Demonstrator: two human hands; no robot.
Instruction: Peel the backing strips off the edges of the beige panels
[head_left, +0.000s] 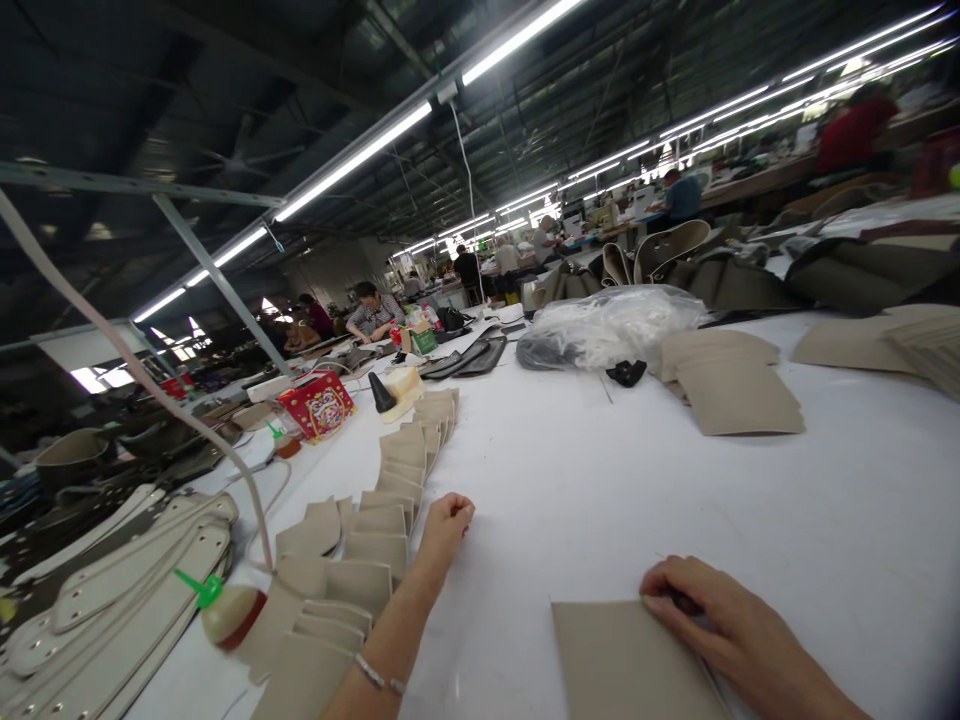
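Observation:
My right hand (pixel 712 610) pinches the upper right corner of a beige leather-like panel (pixel 630 660) that lies on the white table at the front. My left hand (pixel 448 520) is apart from that panel, its fingers curled together; anything inside them is hidden. Just left of it runs an overlapping row of beige folded panels (pixel 379 545), stretching from the front edge towards the back. A squeeze bottle (pixel 232 612) with a green nozzle and brownish contents stands beside that row.
Flat beige panels (pixel 739 395) lie at the back right near a clear plastic bag (pixel 615 325). A red printed box (pixel 319 405) stands at the left beyond pale strap-shaped pieces (pixel 150 590). A hose (pixel 187 410) hangs down on the left. Another person (pixel 375 312) works farther back.

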